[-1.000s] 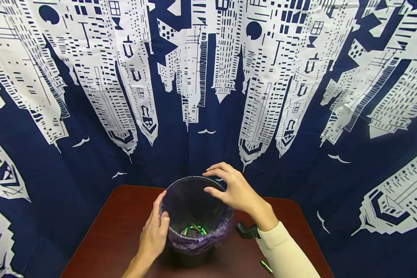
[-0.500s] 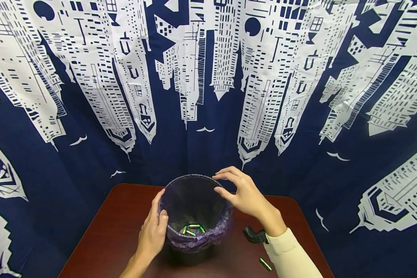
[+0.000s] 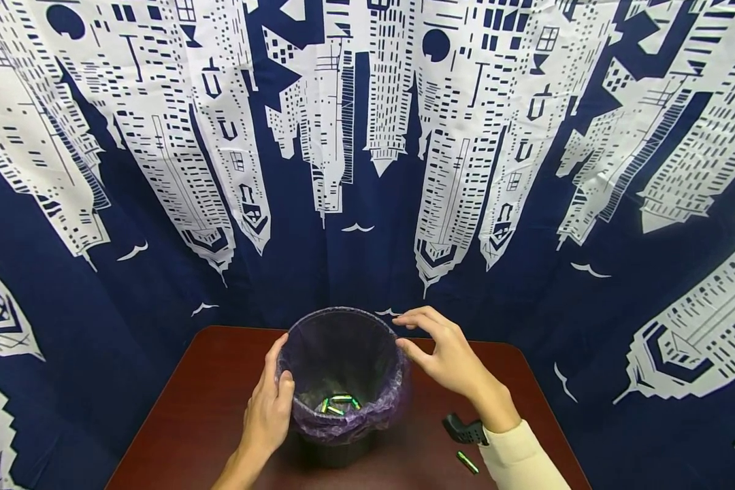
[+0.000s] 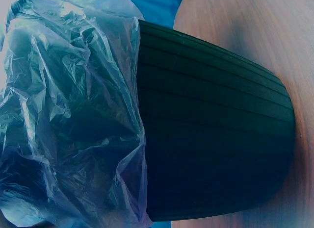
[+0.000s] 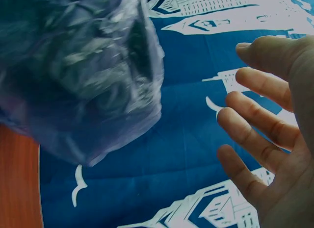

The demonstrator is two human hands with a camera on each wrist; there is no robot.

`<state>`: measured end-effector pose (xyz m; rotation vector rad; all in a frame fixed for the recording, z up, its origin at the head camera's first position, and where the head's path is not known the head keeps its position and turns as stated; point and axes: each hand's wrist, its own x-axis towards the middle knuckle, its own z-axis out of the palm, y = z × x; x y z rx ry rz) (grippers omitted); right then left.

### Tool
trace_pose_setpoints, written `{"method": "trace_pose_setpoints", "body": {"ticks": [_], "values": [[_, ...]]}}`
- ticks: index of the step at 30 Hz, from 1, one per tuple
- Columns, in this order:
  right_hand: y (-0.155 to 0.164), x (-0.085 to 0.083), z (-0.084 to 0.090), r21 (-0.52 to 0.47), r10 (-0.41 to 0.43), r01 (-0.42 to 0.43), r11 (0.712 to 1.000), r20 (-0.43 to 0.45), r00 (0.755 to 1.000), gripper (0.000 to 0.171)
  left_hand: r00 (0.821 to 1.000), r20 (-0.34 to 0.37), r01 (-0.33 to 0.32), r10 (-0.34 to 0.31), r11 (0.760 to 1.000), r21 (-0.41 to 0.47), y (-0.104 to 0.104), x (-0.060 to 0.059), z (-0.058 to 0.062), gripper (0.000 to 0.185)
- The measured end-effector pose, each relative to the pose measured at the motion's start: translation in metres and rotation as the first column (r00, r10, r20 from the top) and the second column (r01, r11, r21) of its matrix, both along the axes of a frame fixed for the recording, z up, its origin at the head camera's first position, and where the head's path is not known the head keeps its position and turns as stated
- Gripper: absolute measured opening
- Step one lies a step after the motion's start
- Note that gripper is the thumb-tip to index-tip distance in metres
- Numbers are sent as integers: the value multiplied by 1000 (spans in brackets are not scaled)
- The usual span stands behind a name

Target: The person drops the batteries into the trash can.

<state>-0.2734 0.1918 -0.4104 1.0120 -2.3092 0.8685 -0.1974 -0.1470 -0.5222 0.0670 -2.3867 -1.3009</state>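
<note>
A black bin (image 3: 337, 452) lined with a purple plastic bag (image 3: 343, 347) stands in the middle of the dark red table (image 3: 202, 408). Several green batteries (image 3: 337, 404) lie at its bottom. My left hand (image 3: 271, 401) holds the bin's left side, thumb at the rim. My right hand (image 3: 416, 333) hovers open just right of the rim, fingers spread and holding nothing. In the right wrist view the fingers (image 5: 255, 135) are apart from the bag (image 5: 83, 66). The left wrist view shows only the bin's ribbed wall (image 4: 216, 154) and the bag's overhang (image 4: 68, 115).
One green battery (image 3: 467, 463) lies on the table near my right forearm, which wears a cream sleeve (image 3: 520, 463). A blue and white skyline curtain (image 3: 367, 170) hangs close behind and around the table.
My right hand has moved from over the bin's opening to the right and slightly down, now beside the rim. The left hand has stayed on the bin.
</note>
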Motion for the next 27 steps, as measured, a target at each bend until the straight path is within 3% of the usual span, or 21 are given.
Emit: {"method": "trace_pose_setpoints", "body": {"ticks": [12, 20, 27], "values": [[37, 15, -31, -5, -107, 107, 994, 27, 994, 37, 999, 33, -7, 7, 1000, 13, 3, 0, 1, 72], [64, 27, -61, -5, -181, 181, 983, 41, 983, 38, 999, 27, 17, -17, 1000, 24, 6, 0, -1, 68], [81, 35, -85, -5, -225, 226, 974, 72, 972, 41, 1000, 20, -1, 0, 1000, 14, 4, 1, 2, 70]]}}
